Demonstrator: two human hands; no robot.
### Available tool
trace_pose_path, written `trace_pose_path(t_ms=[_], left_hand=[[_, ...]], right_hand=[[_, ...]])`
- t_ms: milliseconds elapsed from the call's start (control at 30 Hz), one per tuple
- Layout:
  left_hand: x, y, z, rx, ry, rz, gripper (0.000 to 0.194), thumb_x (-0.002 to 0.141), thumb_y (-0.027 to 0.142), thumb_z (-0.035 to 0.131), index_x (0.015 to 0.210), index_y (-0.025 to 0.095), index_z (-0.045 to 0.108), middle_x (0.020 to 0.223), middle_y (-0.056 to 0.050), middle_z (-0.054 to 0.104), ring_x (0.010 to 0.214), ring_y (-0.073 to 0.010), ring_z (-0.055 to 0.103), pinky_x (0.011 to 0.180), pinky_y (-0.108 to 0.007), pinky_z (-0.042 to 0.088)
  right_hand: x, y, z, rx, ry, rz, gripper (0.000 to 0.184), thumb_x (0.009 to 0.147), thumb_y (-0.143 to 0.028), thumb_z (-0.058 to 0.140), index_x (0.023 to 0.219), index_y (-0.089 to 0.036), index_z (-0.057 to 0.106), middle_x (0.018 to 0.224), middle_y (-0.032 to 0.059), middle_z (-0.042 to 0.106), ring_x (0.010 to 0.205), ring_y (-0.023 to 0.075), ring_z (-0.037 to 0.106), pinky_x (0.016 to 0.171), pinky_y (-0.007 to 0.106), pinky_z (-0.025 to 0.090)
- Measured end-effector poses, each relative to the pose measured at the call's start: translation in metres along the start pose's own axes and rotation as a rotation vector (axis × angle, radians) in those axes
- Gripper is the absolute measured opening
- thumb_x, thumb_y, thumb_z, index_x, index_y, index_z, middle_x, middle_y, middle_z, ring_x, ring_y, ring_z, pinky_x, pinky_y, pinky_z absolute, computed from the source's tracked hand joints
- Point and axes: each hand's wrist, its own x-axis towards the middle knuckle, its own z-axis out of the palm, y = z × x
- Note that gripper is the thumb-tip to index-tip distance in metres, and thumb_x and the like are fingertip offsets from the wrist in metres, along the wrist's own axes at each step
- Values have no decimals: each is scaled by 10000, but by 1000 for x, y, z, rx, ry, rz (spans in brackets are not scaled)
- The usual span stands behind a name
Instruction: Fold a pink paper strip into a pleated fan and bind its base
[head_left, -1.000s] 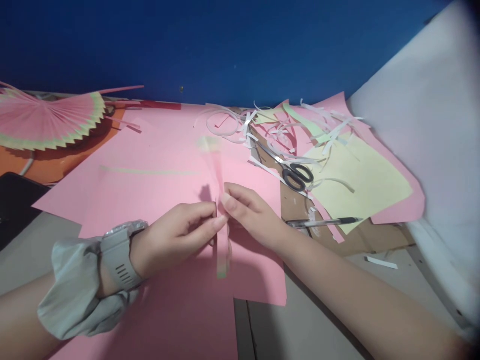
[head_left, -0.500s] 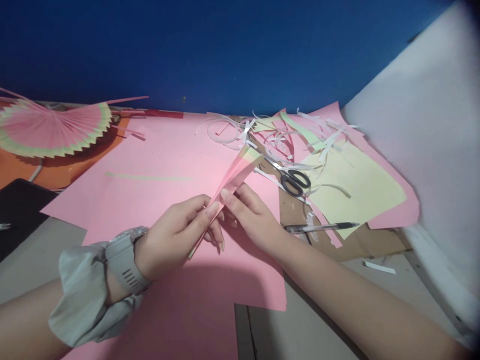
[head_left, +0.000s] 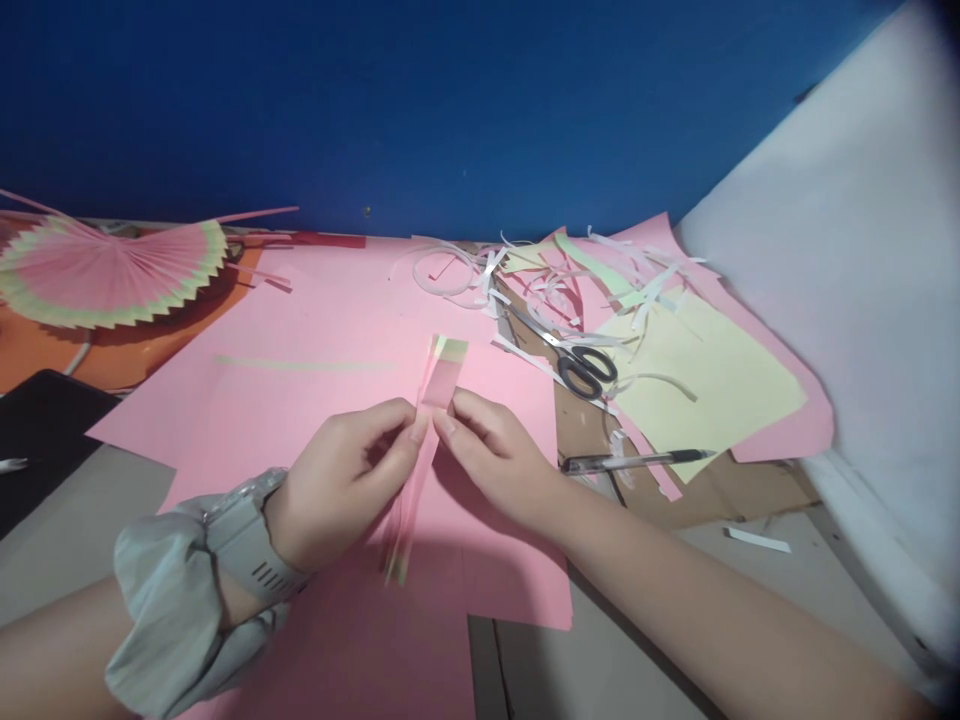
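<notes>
A pleated pink paper strip (head_left: pixel 444 378) with pale yellow-green ends is held up over pink paper sheets (head_left: pixel 300 400). My left hand (head_left: pixel 356 470) pinches it at the middle from the left, thumb toward me. From the right, my right hand (head_left: pixel 499 450) pinches it at the same spot, thumb tip close to the left thumb. The upper end of the strip stands above my fingers, and the folds of its lower end fan slightly apart below them. My fingertips behind the paper are hidden.
Black-handled scissors (head_left: pixel 585 368) lie at right among paper scraps (head_left: pixel 555 285). A pen (head_left: pixel 637 460) rests across a yellow sheet (head_left: pixel 697 360) and cardboard (head_left: pixel 675 500). At far left, a pleated pink and yellow-green paper fan (head_left: pixel 112 275) stands over an orange surface (head_left: pixel 45 350).
The strip has turned from a diagonal to nearly upright and come lower. Its lower end now shows below my left hand. Both hands have shifted slightly, thumbs now side by side.
</notes>
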Motion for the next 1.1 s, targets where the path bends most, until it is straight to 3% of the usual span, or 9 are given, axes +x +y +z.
trace_pose_path(t_ms=[267, 533, 767, 933, 1100], left_hand=[[-4, 0, 2, 111, -38, 82, 300, 885, 241, 379, 601, 185, 300, 535, 65, 295, 494, -79, 302, 488, -215, 260], [0, -2, -2, -123, 2, -21, 299, 915, 329, 361, 646, 202, 391, 538, 56, 424, 509, -99, 414, 499, -215, 342], [-2, -3, -1, -48, 4, -23, 289, 910, 334, 375, 656, 197, 389, 508, 67, 455, 469, -84, 426, 472, -199, 330], [-1, -4, 1, 44, 26, 35, 286, 892, 292, 398, 627, 189, 366, 516, 69, 373, 477, -75, 357, 469, -196, 297], [-1, -1, 1, -62, -30, -6, 299, 902, 319, 383, 632, 191, 374, 504, 66, 421, 458, -76, 400, 461, -194, 319]], right_hand=[[-2, -1, 1, 6, -6, -12, 295, 911, -286, 368, 638, -199, 298, 609, -54, 298, 566, 87, 290, 530, 237, 250], [-3, -1, 1, 101, -129, -27, 304, 915, -322, 369, 644, -201, 306, 611, -52, 296, 567, 89, 297, 544, 240, 276], [-3, -2, 2, 5, -48, 2, 317, 913, -349, 362, 640, -199, 306, 585, -58, 291, 541, 84, 290, 503, 232, 253], [-5, -3, 5, -71, -22, 34, 255, 861, -229, 432, 636, -197, 316, 572, -66, 311, 521, 78, 293, 488, 227, 237], [-5, -3, 6, -30, 27, -2, 259, 891, -241, 376, 643, -199, 312, 600, -56, 324, 554, 85, 323, 522, 228, 271]])
